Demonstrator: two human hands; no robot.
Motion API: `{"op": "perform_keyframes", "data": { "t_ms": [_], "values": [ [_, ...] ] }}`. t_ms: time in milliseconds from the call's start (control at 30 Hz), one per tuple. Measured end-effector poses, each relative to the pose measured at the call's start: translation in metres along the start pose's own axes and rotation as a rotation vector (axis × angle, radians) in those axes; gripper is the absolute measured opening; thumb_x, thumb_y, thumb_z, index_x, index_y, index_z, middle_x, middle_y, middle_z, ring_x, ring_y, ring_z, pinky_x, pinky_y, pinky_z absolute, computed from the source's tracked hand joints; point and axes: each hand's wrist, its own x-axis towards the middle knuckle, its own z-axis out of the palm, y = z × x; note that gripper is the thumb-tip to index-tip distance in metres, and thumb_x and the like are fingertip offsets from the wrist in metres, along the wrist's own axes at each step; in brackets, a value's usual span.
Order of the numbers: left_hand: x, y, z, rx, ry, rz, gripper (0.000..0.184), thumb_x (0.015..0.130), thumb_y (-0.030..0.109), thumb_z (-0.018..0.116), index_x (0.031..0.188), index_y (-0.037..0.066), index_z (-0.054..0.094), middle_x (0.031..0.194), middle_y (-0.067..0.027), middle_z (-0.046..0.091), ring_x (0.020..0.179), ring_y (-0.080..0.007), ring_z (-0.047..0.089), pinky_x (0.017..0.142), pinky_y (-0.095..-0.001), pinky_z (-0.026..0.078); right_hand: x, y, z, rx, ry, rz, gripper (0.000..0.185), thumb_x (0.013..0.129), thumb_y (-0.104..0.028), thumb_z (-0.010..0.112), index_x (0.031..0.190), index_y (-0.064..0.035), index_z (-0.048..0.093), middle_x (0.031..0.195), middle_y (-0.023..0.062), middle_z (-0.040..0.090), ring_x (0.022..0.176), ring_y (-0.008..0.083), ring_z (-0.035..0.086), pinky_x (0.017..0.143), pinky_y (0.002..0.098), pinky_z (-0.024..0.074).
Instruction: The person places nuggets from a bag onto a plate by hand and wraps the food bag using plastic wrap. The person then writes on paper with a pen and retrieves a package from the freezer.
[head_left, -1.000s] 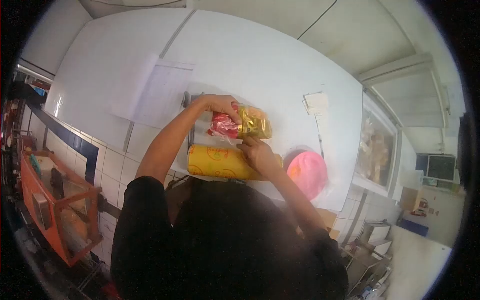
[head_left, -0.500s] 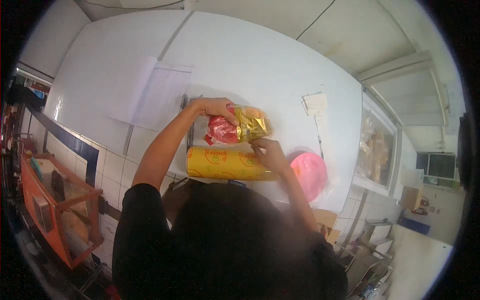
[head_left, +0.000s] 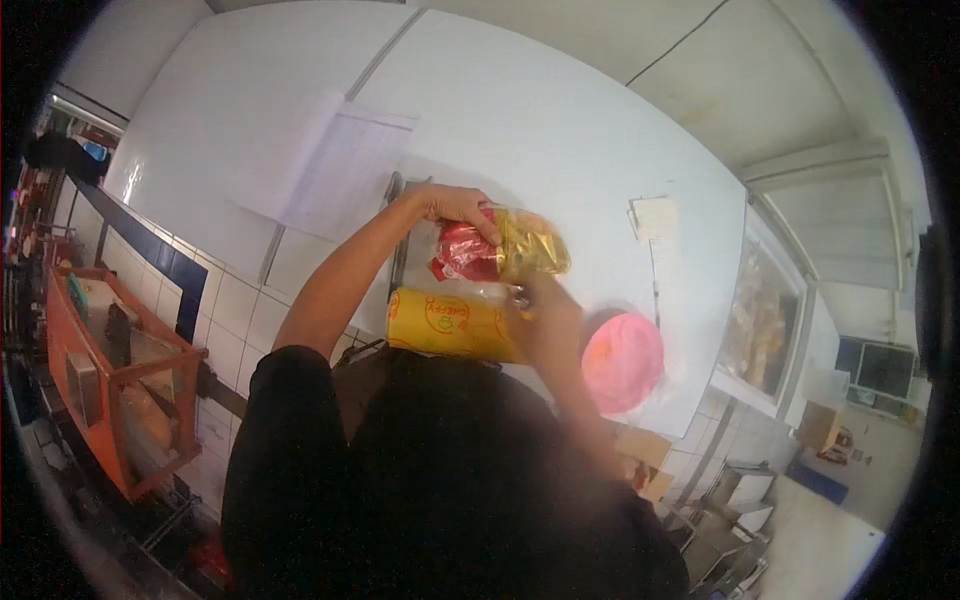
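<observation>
Shiny red-and-gold packet (head_left: 525,246), crinkled, lying crosswise, yellow red-printed roll (head_left: 450,324) — parallel, just beside it

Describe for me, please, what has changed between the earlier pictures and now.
Since the first picture, the right hand has shifted slightly rightward relative to the red-and-gold package and is now blurred; its grip is unclear. The camera view has shifted slightly too. The left hand still holds the package; the yellow roll and pink item remain on the table.

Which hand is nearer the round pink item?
Right. The right hand is just left of the pink item; the left hand is farther, on the shiny red-and-gold package.
</observation>
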Motion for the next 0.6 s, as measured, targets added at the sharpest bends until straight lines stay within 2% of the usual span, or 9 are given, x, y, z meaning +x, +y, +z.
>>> {"op": "perform_keyframes", "data": {
  "t_ms": [67, 133, 200, 267, 333, 400, 433, 533, 600],
  "values": [
    [0.002, 0.005, 0.002, -0.020, -0.006, -0.023, 0.042, 0.086, 0.022, 0.083, 0.119, 0.000, 0.073, 0.107, -0.0094, 0.077, 0.094, -0.0172, 0.071, 0.081, -0.0318, 0.058, 0.015, -0.034, 0.023, 0.039, 0.076, -0.245, 0.016, 0.092, -0.017, 0.077, 0.105, -0.0098, 0.070, 0.095, 0.0087, 0.070, 0.080, 0.0328, 0.072, 0.072, 0.0430, 0.0584],
    [0.005, 0.001, -0.001, -0.011, -0.054, -0.024, 0.040, 0.085, 0.028, 0.088, 0.110, 0.000, 0.074, 0.101, -0.0087, 0.077, 0.085, -0.0159, 0.074, 0.076, -0.0312, 0.062, 0.027, -0.038, 0.037, 0.068, 0.131, -0.355, 0.014, 0.091, -0.015, 0.078, 0.101, -0.0096, 0.070, 0.092, 0.0085, 0.067, 0.081, 0.0325, 0.071, 0.071, 0.0433, 0.0578],
    [0.006, 0.001, -0.004, 0.036, 0.003, -0.024, 0.041, 0.085, 0.029, 0.088, 0.110, 0.001, 0.074, 0.099, -0.0090, 0.077, 0.085, -0.0166, 0.074, 0.076, -0.0315, 0.062, 0.037, -0.023, 0.049, -0.032, 0.078, -0.500, 0.013, 0.090, -0.014, 0.078, 0.098, -0.0082, 0.068, 0.095, 0.0089, 0.066, 0.085, 0.0316, 0.069, 0.071, 0.0440, 0.0566],
    [0.004, -0.004, -0.004, 0.064, 0.054, -0.030, 0.041, 0.084, 0.030, 0.088, 0.110, 0.002, 0.073, 0.098, -0.0092, 0.076, 0.084, -0.0173, 0.074, 0.075, -0.0318, 0.062, 0.026, -0.020, 0.045, -0.025, 0.023, -0.475, 0.013, 0.089, -0.012, 0.077, 0.097, -0.0077, 0.068, 0.093, 0.0094, 0.065, 0.086, 0.0319, 0.069, 0.071, 0.0445, 0.0562],
    [0.003, -0.007, -0.006, 0.007, 0.032, -0.076, 0.044, 0.086, 0.032, 0.085, 0.115, 0.002, 0.073, 0.104, -0.0081, 0.074, 0.088, -0.0165, 0.069, 0.078, -0.0319, 0.056, 0.017, -0.021, 0.044, -0.022, -0.028, -0.435, 0.012, 0.088, -0.010, 0.077, 0.095, -0.0072, 0.068, 0.092, 0.0099, 0.064, 0.086, 0.0322, 0.068, 0.072, 0.0451, 0.0559],
    [0.004, -0.010, -0.008, -0.051, 0.047, -0.074, 0.044, 0.087, 0.032, 0.083, 0.116, 0.002, 0.072, 0.105, -0.0080, 0.074, 0.089, -0.0165, 0.070, 0.080, -0.0318, 0.056, 0.013, -0.019, 0.050, 0.001, -0.065, -0.583, 0.010, 0.086, -0.009, 0.075, 0.093, -0.0071, 0.068, 0.089, 0.0113, 0.065, 0.085, 0.0340, 0.068, 0.073, 0.0459, 0.0555],
    [0.009, -0.016, -0.010, -0.107, 0.058, -0.073, 0.044, 0.088, 0.033, 0.082, 0.117, 0.002, 0.072, 0.106, -0.0078, 0.074, 0.091, -0.0166, 0.070, 0.081, -0.0318, 0.056, 0.011, -0.011, 0.061, -0.002, -0.062, -0.579, 0.010, 0.086, -0.009, 0.075, 0.093, -0.0071, 0.068, 0.089, 0.0113, 0.065, 0.085, 0.0340, 0.068, 0.073, 0.0459, 0.0555],
    [0.026, -0.030, -0.023, -0.199, -0.024, -0.057, 0.048, 0.084, 0.032, 0.089, 0.118, 0.004, 0.071, 0.108, -0.0098, 0.075, 0.094, -0.0185, 0.074, 0.082, -0.0362, 0.063, 0.012, 0.016, 0.091, -0.007, -0.149, -0.457, 0.007, 0.086, -0.011, 0.073, 0.091, -0.0077, 0.069, 0.088, 0.0141, 0.066, 0.084, 0.0365, 0.068, 0.073, 0.0471, 0.0549],
    [0.016, -0.022, -0.019, -0.202, -0.028, -0.034, 0.048, 0.084, 0.032, 0.089, 0.118, 0.004, 0.071, 0.108, -0.0097, 0.075, 0.094, -0.0181, 0.074, 0.082, -0.0353, 0.062, 0.024, 0.025, 0.095, 0.070, -0.245, -0.270, 0.008, 0.087, -0.013, 0.073, 0.093, -0.0073, 0.071, 0.096, 0.0184, 0.070, 0.090, 0.0394, 0.069, 0.076, 0.0498, 0.0544]
  ]
}}
